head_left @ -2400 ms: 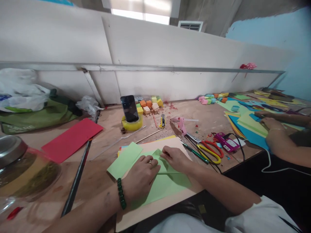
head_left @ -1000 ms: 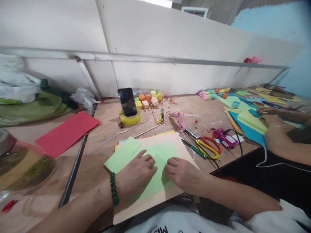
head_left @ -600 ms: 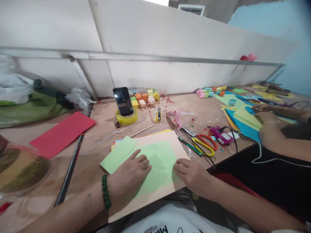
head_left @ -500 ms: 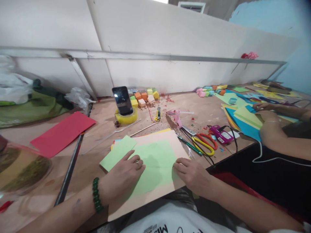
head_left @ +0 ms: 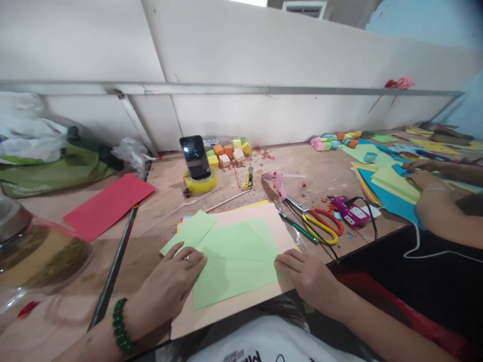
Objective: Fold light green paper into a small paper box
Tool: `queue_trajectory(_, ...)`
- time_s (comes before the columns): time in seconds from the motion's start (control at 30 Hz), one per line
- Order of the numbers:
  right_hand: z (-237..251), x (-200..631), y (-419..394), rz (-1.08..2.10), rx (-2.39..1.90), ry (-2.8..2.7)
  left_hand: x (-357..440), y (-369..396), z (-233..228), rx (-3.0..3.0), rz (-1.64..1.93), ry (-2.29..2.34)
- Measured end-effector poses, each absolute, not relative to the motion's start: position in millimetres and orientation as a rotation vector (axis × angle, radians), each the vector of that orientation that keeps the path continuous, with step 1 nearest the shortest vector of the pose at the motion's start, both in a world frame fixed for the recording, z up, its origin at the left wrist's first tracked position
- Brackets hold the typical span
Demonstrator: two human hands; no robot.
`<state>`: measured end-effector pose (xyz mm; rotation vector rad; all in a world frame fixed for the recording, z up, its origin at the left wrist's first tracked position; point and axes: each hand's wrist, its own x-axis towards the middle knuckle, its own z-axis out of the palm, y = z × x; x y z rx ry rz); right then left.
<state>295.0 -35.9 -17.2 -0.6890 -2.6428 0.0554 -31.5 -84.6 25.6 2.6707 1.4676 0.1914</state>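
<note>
Both hands have slid apart: left hand (head_left: 171, 281) and right hand (head_left: 307, 274), fingers flat and holding nothing, pin the unfolded green sheet (head_left: 236, 261) at lower centre

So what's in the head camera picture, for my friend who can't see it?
Two bare hands press flat on a creased light green paper sheet on a wooden table: left hand at its left edge, right hand at its right. Scissors, a pink glue gun and a propped-up phone lie beyond.

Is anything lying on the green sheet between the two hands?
Nothing visible does. The green sheet lies bare on the peach card, left hand at its left edge, right hand at its right; scissors lie apart.
</note>
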Motion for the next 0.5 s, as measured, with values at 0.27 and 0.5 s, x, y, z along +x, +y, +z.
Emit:
queue_trajectory(0.27,-15.8,304.7,-42.9,0.048,-0.812,-2.525,-31.7,-88.4,30.4,2.677,0.104,1.496)
queue_trajectory(0.5,8.0,282.6,-35.2,0.108,-1.019,-2.400,-4.1,-58.2,41.7,2.485,0.058,1.659)
